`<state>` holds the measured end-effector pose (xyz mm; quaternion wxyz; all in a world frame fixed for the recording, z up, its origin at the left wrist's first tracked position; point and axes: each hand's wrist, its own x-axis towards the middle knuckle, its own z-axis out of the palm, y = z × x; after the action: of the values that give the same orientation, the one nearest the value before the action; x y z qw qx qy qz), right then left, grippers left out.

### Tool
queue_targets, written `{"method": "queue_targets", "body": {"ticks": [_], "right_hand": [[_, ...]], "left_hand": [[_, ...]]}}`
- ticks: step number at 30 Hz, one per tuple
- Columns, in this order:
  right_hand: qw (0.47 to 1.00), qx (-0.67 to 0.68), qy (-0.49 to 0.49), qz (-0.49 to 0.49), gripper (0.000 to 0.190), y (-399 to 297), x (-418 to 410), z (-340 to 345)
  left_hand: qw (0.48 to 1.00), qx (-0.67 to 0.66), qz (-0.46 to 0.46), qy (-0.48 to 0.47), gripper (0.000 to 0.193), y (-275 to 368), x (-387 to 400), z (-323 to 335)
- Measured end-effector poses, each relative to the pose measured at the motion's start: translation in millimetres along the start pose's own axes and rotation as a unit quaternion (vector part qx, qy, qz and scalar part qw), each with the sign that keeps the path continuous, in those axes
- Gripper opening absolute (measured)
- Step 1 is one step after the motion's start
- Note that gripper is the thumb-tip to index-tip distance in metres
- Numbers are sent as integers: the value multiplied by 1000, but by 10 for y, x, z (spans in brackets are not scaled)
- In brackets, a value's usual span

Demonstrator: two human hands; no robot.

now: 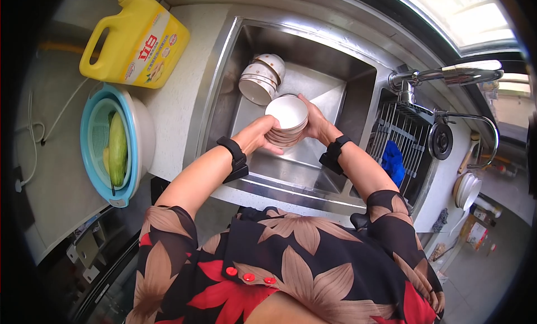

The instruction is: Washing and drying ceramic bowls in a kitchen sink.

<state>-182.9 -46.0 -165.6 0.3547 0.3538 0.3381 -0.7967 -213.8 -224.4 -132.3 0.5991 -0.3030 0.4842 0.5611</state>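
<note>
Between my two hands is a stack of white bowls [287, 112], held over the stainless steel sink basin [323, 93]. My left hand [259, 133] grips the near left side of the stack, thumb by the top rim and fingers lower down. On the right side, my right hand [315, 118] wraps around it, its fingers partly hidden behind the bowls. Several patterned white bowls [259, 89] lie tipped on their sides, nested together, at the basin's far left. The held stack overlaps them slightly in view; whether they touch, I cannot tell.
A yellow detergent jug [138, 43] and a blue-rimmed basin [86, 156] with a colander and green gourd [118, 150] stand left. Right of the basin are a chrome faucet [453, 74], a drying rack [379, 131] with a blue cloth [392, 162], and stacked white dishes [467, 191].
</note>
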Motion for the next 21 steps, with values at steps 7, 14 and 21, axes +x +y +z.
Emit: {"method": "queue_targets", "body": {"ticks": [7, 14, 21], "right_hand": [[999, 6, -32, 21, 68, 35, 185, -256], [996, -46, -22, 74, 70, -149, 98, -112], [992, -75, 17, 96, 62, -250, 86, -238]], "left_hand": [[998, 64, -20, 9, 57, 136, 29, 62], [993, 113, -21, 36, 68, 282, 124, -15], [979, 197, 52, 5, 70, 400, 207, 73]]}}
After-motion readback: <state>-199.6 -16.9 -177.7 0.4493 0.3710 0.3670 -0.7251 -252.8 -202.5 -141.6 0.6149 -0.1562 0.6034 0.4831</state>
